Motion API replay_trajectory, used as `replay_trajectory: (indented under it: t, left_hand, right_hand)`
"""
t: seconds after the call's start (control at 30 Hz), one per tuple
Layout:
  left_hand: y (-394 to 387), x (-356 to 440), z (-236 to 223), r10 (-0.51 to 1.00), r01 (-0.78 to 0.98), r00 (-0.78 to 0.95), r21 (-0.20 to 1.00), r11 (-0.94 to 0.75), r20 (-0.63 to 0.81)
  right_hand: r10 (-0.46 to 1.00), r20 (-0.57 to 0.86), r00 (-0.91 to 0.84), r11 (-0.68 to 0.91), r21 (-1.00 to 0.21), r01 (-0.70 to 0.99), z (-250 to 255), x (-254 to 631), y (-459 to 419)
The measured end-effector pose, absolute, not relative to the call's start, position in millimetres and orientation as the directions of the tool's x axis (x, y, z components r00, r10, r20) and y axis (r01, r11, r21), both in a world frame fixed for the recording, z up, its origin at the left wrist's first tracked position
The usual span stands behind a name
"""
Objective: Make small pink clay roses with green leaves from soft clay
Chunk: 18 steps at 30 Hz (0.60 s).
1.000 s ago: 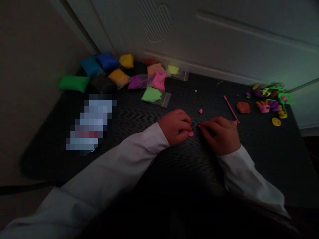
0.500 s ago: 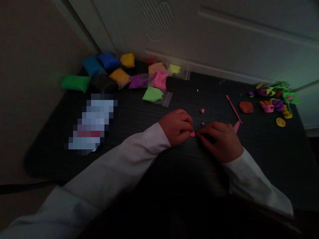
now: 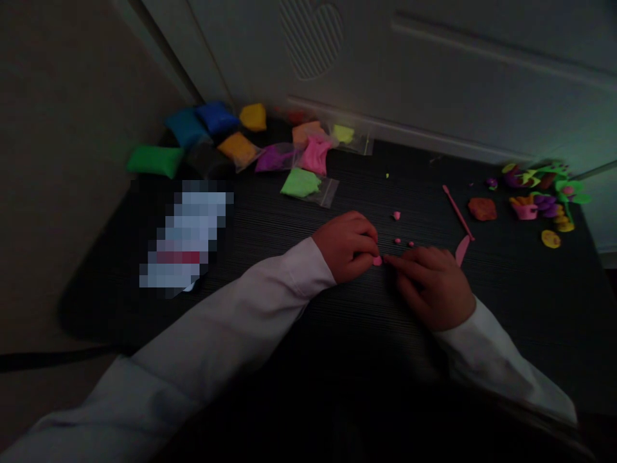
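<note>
My left hand rests on the dark table with thumb and fingers pinched around a small pink piece of clay, whose edge shows at the fingertips. Just to its right, my right hand has its index finger stretched towards that piece, the other fingers partly bent. I see nothing held in it. Beyond the hands lie a pink clay lump and two tiny pink clay bits. A pink clay knife and a thin pink modelling stick lie past my right hand.
Bags of coloured clay, among them light green and green, line the back left. A blurred-out bright rectangular object lies left. At right are a reddish-brown lump, finished clay figures and a yellow disc. A white panel stands behind.
My right hand has gone from a pinch to a stretched index finger and moved slightly towards me. A second tiny pink bit now shows beyond it. The view has shifted slightly.
</note>
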<state>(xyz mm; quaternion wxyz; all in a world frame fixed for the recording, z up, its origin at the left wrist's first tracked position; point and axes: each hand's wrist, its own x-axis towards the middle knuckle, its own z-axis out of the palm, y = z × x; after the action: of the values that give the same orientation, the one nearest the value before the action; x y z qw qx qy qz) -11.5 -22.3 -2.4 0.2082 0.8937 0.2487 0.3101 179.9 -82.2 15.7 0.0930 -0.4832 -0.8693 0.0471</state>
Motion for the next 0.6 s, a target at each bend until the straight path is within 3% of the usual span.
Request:
replay_trajectory:
  t: [0.33,0.6]
  left_hand:
    - [-22.1,-10.9,-2.3,0.572,0.317,0.689,0.525,-0.790,0.445]
    - [-22.2,-12.1,-3.8,0.549,0.309,0.709,0.505,-0.806,0.443]
  right_hand:
    - [0.845,0.092,-0.527,0.534,-0.079,0.842,13.2,178.5,-90.2]
    - [0.855,0.091,-0.510,0.518,-0.122,0.847,13.5,178.2,-91.9]
